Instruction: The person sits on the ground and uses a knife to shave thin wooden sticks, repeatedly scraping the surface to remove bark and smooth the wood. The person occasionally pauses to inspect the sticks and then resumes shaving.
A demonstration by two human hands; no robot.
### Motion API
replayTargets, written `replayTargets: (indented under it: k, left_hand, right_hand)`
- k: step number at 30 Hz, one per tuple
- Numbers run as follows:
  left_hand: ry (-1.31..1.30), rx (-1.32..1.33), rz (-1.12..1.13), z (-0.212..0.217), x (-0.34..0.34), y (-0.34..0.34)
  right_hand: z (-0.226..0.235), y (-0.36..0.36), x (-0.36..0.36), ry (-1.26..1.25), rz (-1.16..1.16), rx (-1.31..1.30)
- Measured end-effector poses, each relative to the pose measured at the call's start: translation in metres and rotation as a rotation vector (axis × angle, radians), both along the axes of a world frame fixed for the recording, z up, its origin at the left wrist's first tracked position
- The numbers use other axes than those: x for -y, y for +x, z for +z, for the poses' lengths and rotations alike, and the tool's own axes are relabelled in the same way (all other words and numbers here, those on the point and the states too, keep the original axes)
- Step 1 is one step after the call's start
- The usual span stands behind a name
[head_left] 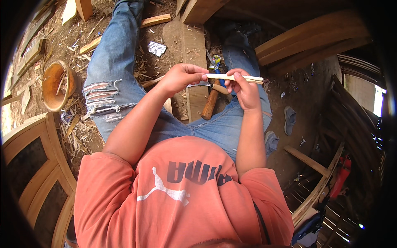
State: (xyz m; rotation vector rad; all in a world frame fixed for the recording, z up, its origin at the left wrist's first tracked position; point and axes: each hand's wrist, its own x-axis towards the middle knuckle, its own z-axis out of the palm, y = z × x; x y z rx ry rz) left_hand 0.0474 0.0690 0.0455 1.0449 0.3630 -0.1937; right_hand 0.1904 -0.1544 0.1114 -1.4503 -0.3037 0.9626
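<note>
A slim, pale wooden stick [223,77] spans the gap between my hands, lying nearly level above my lap. My left hand [182,77] pinches its left end between thumb and fingers. Farther along, my right hand [245,90] has its fingers closed around the stick, whose right end juts out beyond them. Just beneath, a tool with a thick brown wooden handle [210,104] rests against my thigh, its head mostly hidden. Beside it lie a lighter curved wooden handle [221,88] and a blue tool [221,69], partly covered by my hands and the stick.
Between my legs runs a wooden plank [194,45]. Shavings and a crumpled silvery wrapper [157,48] litter the dirt floor. An orange-brown bowl [46,87] is at the left, above a slatted wooden frame [49,136]. Thick timber [310,35] stretches across the upper right; grey shoes [290,120] lie below.
</note>
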Motion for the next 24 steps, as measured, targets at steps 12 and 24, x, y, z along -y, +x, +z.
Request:
replayTargets:
  k: [12,24]
  left_hand:
    - [0.189,-0.046,0.041,0.008,-0.001,-0.001]
    - [-0.176,-0.168,0.212,-0.017,-0.008,0.003]
  right_hand:
    - [-0.005,-0.002,-0.003,-0.021,-0.023,0.004]
    - [-0.003,0.005,0.003,0.122,-0.15,-0.038]
